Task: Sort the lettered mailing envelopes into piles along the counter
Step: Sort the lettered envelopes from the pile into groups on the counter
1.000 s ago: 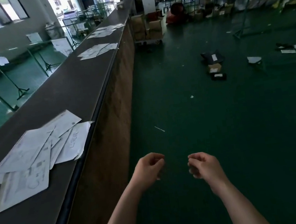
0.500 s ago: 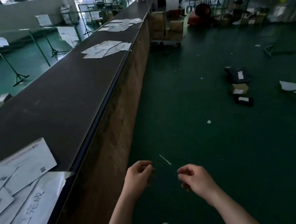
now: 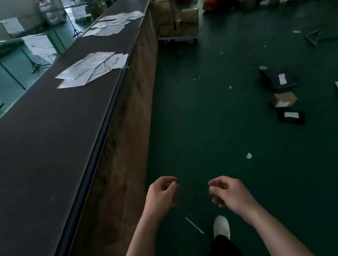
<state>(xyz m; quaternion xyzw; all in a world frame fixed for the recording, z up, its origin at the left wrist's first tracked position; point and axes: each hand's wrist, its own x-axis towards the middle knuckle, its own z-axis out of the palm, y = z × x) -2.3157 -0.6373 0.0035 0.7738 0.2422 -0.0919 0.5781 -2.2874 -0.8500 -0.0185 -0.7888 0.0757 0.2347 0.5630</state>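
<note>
A long dark counter [image 3: 43, 144] runs along my left side into the distance. On it lies a pile of white envelopes [image 3: 91, 68], and a second envelope pile [image 3: 114, 23] lies farther back. My left hand [image 3: 162, 195] and my right hand [image 3: 228, 191] hang in front of me over the green floor, right of the counter's wooden front. Both have loosely curled fingers and hold nothing. Neither hand touches the counter or any envelope.
Glass panels [image 3: 10, 58] stand behind the counter. A trolley stacked with cardboard boxes [image 3: 178, 22] stands by the counter farther on. Dark parcels [image 3: 277, 79], a small brown box [image 3: 283, 99] and scraps of paper lie on the green floor [image 3: 216, 121]. My white shoe [image 3: 220, 226] shows below.
I have walked forward along the counter. The near envelope pile has passed out of view to the left, and the two farther piles are closer. Both hands stay empty.
</note>
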